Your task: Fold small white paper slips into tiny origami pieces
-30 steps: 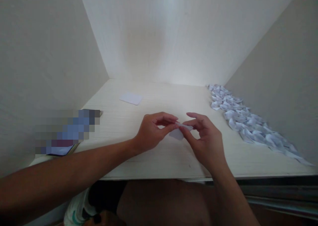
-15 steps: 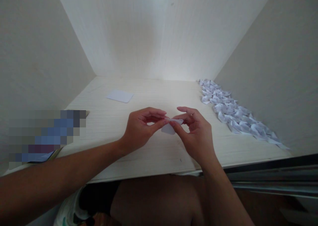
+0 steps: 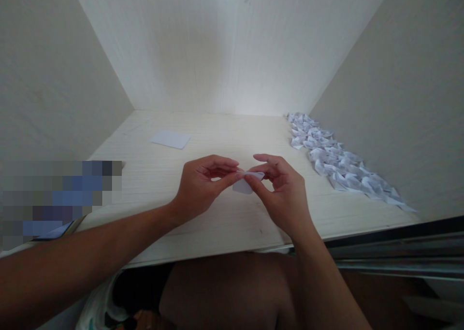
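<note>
A left hand (image 3: 201,185) and a right hand (image 3: 286,194) pinch a small piece of paper (image 3: 242,187) between them over the near middle of a pale desk (image 3: 224,233), where an uneven grip could crease it crookedly. A flat white card (image 3: 171,139) lies far left; folded papers (image 3: 337,157) line the right wall (image 3: 395,112), likely to scatter should the right hand swing wide.

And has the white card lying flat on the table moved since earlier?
No: the white card sits the same against the table's back-left corner; only the view shifted.
</note>
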{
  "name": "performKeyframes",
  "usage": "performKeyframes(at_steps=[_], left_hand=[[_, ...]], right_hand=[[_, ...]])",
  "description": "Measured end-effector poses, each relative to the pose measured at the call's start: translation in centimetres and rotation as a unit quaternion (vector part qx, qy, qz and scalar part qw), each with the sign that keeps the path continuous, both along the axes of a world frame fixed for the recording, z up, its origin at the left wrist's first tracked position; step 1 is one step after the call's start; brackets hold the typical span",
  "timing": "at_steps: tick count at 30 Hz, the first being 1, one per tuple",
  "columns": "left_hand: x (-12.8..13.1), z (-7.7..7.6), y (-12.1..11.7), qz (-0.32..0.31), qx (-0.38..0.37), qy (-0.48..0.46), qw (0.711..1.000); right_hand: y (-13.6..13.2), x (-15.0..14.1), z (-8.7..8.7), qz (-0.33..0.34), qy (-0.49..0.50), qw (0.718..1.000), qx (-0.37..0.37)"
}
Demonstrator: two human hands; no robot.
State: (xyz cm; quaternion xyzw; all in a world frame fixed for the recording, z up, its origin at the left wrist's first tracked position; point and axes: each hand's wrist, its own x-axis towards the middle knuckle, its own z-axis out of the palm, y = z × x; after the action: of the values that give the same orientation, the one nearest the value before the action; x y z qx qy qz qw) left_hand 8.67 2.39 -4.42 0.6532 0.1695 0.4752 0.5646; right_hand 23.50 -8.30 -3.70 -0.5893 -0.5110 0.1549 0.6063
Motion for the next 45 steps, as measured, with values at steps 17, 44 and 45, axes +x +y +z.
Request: performKeyframes(at_steps=[17, 44, 45], left_hand=[[0.05, -0.05, 0.01, 0.016, -0.007, 0.034, 0.999], [0.16, 0.27, -0.06, -0.065, -0.081, 0.035, 0.994], [0.19, 0.28, -0.06, -0.063, -0.085, 0.037, 0.994]], right_hand=[[-0.09, -0.12, 0.23, 0.005, 0.015, 1.0, -0.019], [0.12, 0.01, 0.35, 0.06, 0.145, 0.986, -0.055], [0.13, 0.03, 0.34, 0.059, 0.144, 0.986, -0.058]])
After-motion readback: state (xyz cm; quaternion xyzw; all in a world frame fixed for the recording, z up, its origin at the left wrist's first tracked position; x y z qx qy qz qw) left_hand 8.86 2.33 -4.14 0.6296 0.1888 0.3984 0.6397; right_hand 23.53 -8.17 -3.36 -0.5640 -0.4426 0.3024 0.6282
